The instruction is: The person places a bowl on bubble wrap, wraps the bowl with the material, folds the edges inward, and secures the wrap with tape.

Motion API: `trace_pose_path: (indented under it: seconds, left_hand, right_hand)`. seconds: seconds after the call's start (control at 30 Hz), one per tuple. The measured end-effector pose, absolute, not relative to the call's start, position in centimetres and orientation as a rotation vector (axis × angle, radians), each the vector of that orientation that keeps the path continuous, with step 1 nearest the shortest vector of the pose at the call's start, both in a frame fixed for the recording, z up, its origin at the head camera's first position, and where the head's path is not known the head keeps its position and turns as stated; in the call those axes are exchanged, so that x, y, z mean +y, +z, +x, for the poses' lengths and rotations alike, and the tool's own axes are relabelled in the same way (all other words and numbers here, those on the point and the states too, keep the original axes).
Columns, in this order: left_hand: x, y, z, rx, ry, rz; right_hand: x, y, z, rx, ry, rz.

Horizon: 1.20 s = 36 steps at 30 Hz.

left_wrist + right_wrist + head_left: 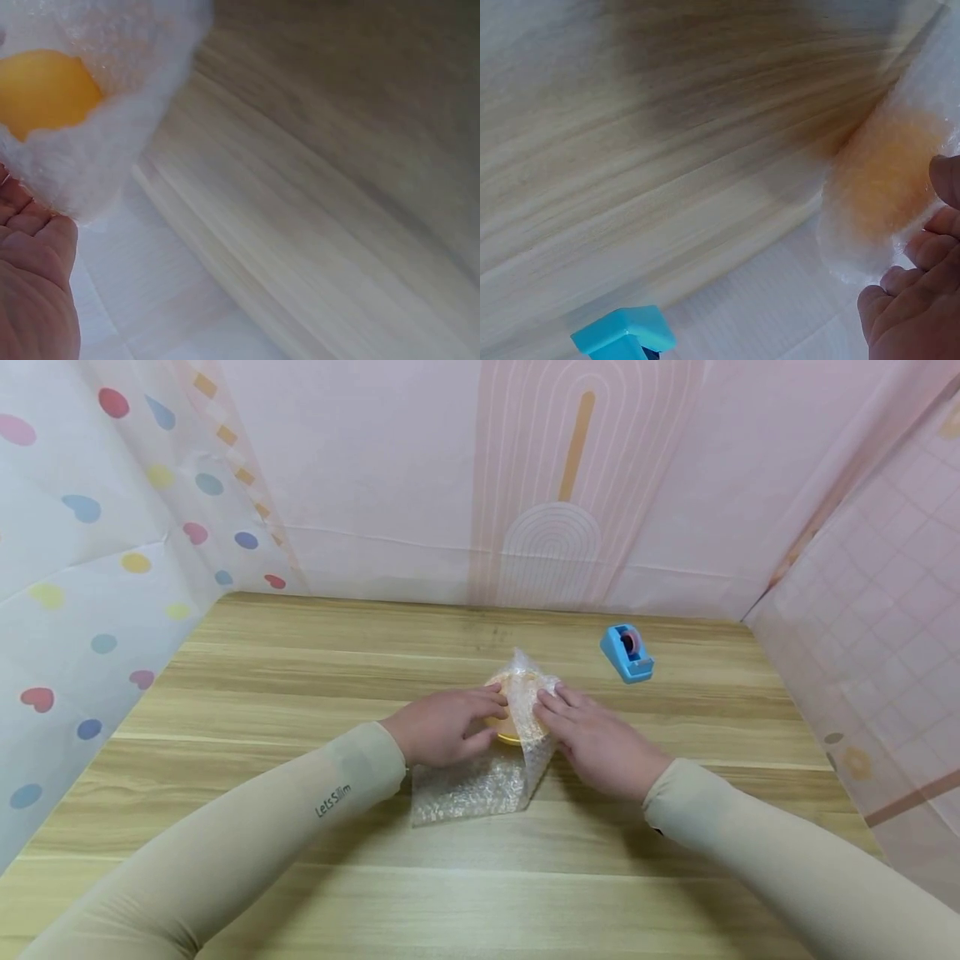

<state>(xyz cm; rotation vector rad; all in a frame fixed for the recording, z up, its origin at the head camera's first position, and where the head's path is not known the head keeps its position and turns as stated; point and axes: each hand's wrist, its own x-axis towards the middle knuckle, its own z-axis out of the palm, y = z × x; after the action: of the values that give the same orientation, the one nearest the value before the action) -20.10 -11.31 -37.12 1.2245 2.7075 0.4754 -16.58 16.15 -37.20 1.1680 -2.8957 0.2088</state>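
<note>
A round orange-yellow thing (pixel 498 727) with a bright rim lies on a sheet of bubble wrap (pixel 468 789) on the table; whether it is a bowl or a plate I cannot tell. Part of the wrap is folded over its right side. My left hand (pixel 444 725) rests on its left edge, fingers stretched toward the middle. With its fingers laid on the folded wrap, my right hand (pixel 600 743) presses the right side. Orange shows through the wrap (pixel 889 180) in the right wrist view. Bare orange surface (pixel 45 90) appears between wrap layers in the left wrist view.
A blue tape dispenser (pixel 628 653) stands on the wood-grain table (pixel 300 652), behind and to the right of the hands. Patterned cloth (pixel 375 468) hangs along the back and both sides of the table.
</note>
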Motion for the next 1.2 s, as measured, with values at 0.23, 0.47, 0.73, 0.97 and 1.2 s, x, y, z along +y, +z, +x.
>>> trace_pose_path:
  seconds: [0.23, 0.47, 0.73, 0.97, 1.2]
  left_hand:
    - [-11.6, -37.2, -20.1, 2.72, 0.504, 1.22]
    - [-11.6, -37.4, -20.2, 2.735, 0.542, 1.234]
    - [-11.4, -37.5, -20.3, 2.763, 0.581, 1.261]
    - [-11.3, -37.4, -20.3, 2.752, 0.565, 1.234]
    - [-11.3, -37.2, -20.2, 2.748, 0.572, 1.212]
  right_hand:
    - [15.8, -37.7, -16.7, -2.906, 0.148, 1.23]
    - [15.5, -37.8, -16.7, -2.897, 0.149, 1.264]
    - [15.3, -38.0, -17.0, -2.923, 0.136, 1.27]
    - [15.0, -37.7, -17.0, -2.971, 0.131, 1.273]
    - [14.9, -37.6, -17.0, -2.989, 0.093, 1.281]
